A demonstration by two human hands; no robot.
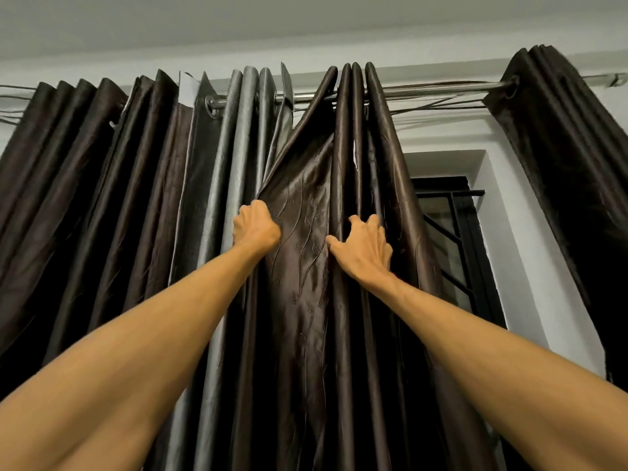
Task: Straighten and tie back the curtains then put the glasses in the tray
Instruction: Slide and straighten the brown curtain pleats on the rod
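**Gripping the dark brown glossy embossed curtain [306, 283] at its pleats**

Head view: the curtain hangs by eyelets from a shiny metal rod [424, 91], bunched in folds at centre, just beside a grey satin panel [238, 137] on its left; the left hand [256, 229] holds its left edge, fingers curled tight into the fabric; the right hand [362, 248] lies on the pleats, thumb spread wide, fingers [373, 222] bent and hooked into a fold; a black-framed window [455, 232] shows further right.
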